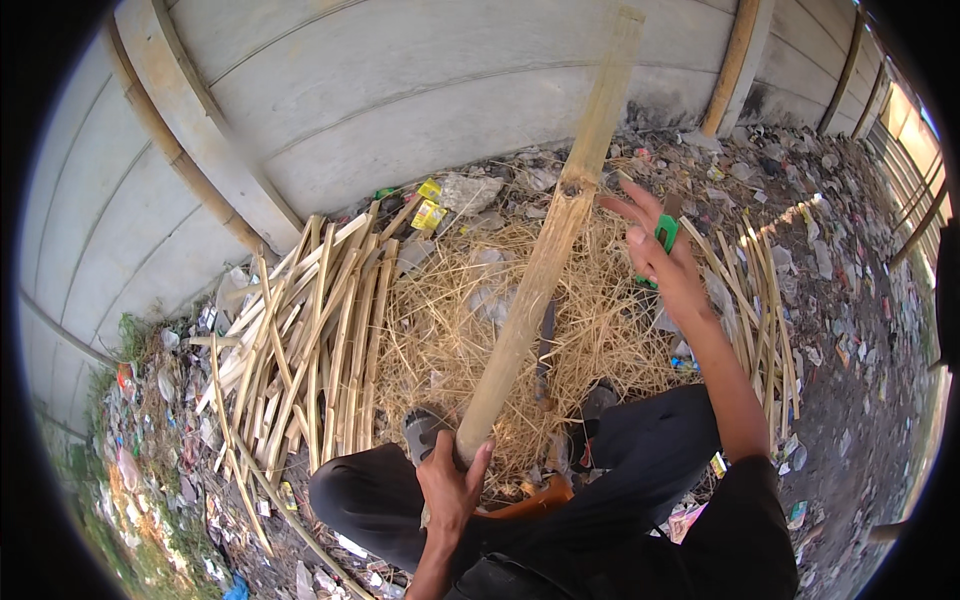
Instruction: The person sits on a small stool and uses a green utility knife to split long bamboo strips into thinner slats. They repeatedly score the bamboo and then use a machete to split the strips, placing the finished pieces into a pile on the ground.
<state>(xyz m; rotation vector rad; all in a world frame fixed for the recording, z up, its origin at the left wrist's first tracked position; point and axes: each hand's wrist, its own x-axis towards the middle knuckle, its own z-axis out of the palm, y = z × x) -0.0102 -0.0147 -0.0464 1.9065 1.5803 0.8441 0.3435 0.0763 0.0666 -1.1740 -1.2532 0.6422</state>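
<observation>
A long split bamboo piece (530, 300) slants up and away from my lap, a dark knot on it near its upper half. My left hand (450, 485) is closed round its near end. Beside the knot is my right hand (660, 245), some fingers stretched toward the bamboo. A green-handled tool (667, 232) is held in that hand; its kind is partly hidden by the fingers. Under the bamboo, a dark narrow blade-like bar (546, 345) lies on the straw-like shavings (440, 330).
Left of me lies a heap of bamboo strips (310, 340), and a smaller bundle of strips (765, 310) is on the right. A pale panel wall (400, 80) closes off the far side. Litter (840, 350) covers the ground. Below me, an orange seat-like object (535, 497) shows in part.
</observation>
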